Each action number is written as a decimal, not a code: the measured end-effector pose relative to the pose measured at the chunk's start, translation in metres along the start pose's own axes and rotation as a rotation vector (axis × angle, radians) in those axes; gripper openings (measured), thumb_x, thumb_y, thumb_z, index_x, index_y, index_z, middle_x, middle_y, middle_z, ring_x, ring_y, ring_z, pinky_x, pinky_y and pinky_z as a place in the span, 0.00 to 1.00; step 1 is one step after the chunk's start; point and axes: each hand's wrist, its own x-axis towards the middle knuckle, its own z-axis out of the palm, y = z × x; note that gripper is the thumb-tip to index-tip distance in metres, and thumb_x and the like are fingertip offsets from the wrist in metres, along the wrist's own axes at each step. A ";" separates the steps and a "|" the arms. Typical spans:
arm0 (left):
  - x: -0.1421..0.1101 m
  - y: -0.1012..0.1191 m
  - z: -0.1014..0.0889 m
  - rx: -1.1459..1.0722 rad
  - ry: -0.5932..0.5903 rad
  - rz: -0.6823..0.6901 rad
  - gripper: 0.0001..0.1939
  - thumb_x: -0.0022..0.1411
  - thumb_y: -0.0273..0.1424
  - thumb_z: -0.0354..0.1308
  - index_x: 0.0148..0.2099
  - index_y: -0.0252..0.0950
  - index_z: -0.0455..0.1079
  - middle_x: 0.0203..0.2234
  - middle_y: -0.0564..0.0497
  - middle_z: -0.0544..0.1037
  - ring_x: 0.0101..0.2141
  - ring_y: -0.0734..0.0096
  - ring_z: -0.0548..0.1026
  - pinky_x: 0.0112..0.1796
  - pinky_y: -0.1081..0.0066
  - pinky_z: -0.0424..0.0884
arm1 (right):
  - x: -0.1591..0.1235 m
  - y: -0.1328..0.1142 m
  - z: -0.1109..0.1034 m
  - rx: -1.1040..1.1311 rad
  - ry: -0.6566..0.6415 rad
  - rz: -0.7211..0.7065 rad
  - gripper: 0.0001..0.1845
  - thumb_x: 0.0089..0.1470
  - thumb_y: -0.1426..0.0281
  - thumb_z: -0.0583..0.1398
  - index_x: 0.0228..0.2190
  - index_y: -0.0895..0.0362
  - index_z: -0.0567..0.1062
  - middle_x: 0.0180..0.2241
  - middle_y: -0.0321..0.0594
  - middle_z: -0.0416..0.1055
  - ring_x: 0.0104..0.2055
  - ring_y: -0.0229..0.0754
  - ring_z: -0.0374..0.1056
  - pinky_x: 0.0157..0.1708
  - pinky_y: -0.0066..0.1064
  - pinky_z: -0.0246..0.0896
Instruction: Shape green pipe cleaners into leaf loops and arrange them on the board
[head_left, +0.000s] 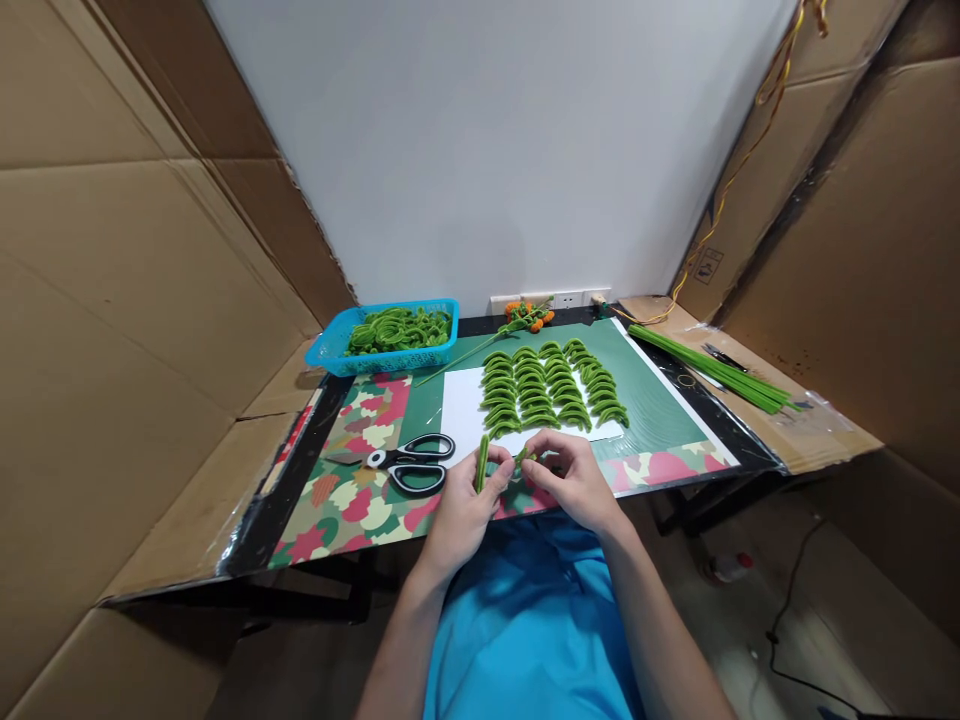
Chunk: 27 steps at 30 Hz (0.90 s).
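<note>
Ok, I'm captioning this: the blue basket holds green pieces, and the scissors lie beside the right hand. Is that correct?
The side is wrong: the scissors lie beside the left hand, as the head view shows. The rest stands.

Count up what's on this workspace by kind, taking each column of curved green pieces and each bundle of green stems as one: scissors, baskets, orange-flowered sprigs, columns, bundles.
Pair of scissors: 1
Blue basket: 1
Orange-flowered sprig: 1
Columns of curved green pieces: 4
Bundle of green stems: 1
Total: 8
</note>
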 end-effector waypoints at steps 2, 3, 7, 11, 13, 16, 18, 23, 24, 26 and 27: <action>0.000 0.000 0.000 -0.044 -0.003 -0.016 0.21 0.66 0.49 0.66 0.44 0.36 0.70 0.20 0.62 0.59 0.18 0.82 0.55 0.19 0.79 0.52 | 0.000 -0.001 0.001 -0.031 -0.002 0.016 0.12 0.60 0.59 0.67 0.32 0.55 0.78 0.31 0.37 0.74 0.28 0.37 0.67 0.26 0.27 0.62; 0.000 0.001 0.001 -0.061 0.002 -0.020 0.22 0.66 0.50 0.65 0.44 0.36 0.69 0.20 0.63 0.58 0.17 0.82 0.54 0.19 0.79 0.52 | -0.001 -0.001 0.001 -0.049 -0.007 0.026 0.12 0.60 0.59 0.67 0.31 0.56 0.78 0.30 0.36 0.74 0.26 0.36 0.65 0.25 0.27 0.60; 0.000 0.004 0.002 -0.094 0.027 -0.026 0.24 0.65 0.52 0.66 0.45 0.36 0.68 0.19 0.64 0.57 0.16 0.82 0.54 0.18 0.79 0.51 | -0.002 -0.001 0.002 -0.077 -0.019 0.042 0.12 0.59 0.60 0.67 0.30 0.56 0.79 0.27 0.35 0.73 0.22 0.34 0.60 0.22 0.26 0.53; 0.000 0.002 0.002 -0.079 0.032 -0.036 0.24 0.61 0.50 0.70 0.44 0.36 0.71 0.18 0.63 0.58 0.16 0.81 0.56 0.19 0.78 0.52 | -0.002 0.000 0.003 -0.078 0.022 0.042 0.11 0.58 0.61 0.67 0.30 0.56 0.80 0.26 0.35 0.74 0.22 0.35 0.61 0.22 0.27 0.53; 0.001 0.000 0.001 -0.065 0.033 -0.031 0.23 0.60 0.48 0.72 0.44 0.36 0.72 0.18 0.63 0.60 0.17 0.81 0.56 0.19 0.78 0.52 | -0.003 0.000 0.003 -0.090 0.033 0.043 0.11 0.58 0.61 0.67 0.30 0.57 0.80 0.25 0.35 0.74 0.22 0.35 0.61 0.22 0.27 0.53; 0.001 -0.004 -0.001 -0.044 0.074 -0.015 0.21 0.60 0.47 0.71 0.43 0.36 0.74 0.17 0.62 0.61 0.16 0.80 0.56 0.19 0.77 0.52 | -0.004 0.000 0.003 -0.111 0.041 0.034 0.11 0.58 0.62 0.67 0.30 0.57 0.81 0.25 0.36 0.75 0.22 0.35 0.62 0.22 0.28 0.53; 0.002 -0.004 -0.001 -0.015 0.094 -0.007 0.20 0.60 0.46 0.72 0.42 0.35 0.75 0.17 0.62 0.61 0.16 0.80 0.56 0.19 0.76 0.53 | -0.004 0.000 0.004 -0.125 0.071 0.013 0.10 0.59 0.63 0.67 0.29 0.57 0.81 0.25 0.36 0.75 0.23 0.36 0.63 0.23 0.28 0.54; 0.001 0.001 0.000 0.057 0.110 0.007 0.21 0.60 0.46 0.71 0.41 0.33 0.77 0.18 0.59 0.65 0.18 0.79 0.58 0.19 0.77 0.55 | -0.005 -0.001 0.006 -0.153 0.123 -0.045 0.09 0.60 0.64 0.66 0.30 0.56 0.81 0.26 0.37 0.76 0.24 0.38 0.65 0.25 0.29 0.59; 0.001 0.002 0.000 0.061 0.117 0.012 0.21 0.59 0.46 0.71 0.41 0.33 0.77 0.18 0.59 0.65 0.18 0.79 0.59 0.19 0.77 0.55 | -0.005 -0.001 0.006 -0.158 0.118 -0.049 0.09 0.60 0.64 0.66 0.30 0.56 0.81 0.26 0.38 0.77 0.24 0.38 0.65 0.25 0.30 0.59; 0.001 0.002 0.001 0.068 0.140 0.025 0.20 0.59 0.46 0.71 0.40 0.33 0.77 0.18 0.59 0.66 0.18 0.79 0.59 0.19 0.77 0.55 | -0.005 -0.002 0.006 -0.173 0.107 -0.058 0.09 0.60 0.64 0.66 0.31 0.56 0.81 0.27 0.38 0.77 0.25 0.38 0.65 0.25 0.29 0.59; 0.001 0.002 0.001 0.073 0.154 0.031 0.20 0.59 0.46 0.71 0.40 0.33 0.78 0.18 0.58 0.67 0.17 0.78 0.60 0.19 0.77 0.56 | -0.005 -0.002 0.006 -0.183 0.102 -0.063 0.09 0.60 0.64 0.65 0.31 0.56 0.81 0.27 0.38 0.77 0.25 0.38 0.65 0.25 0.29 0.59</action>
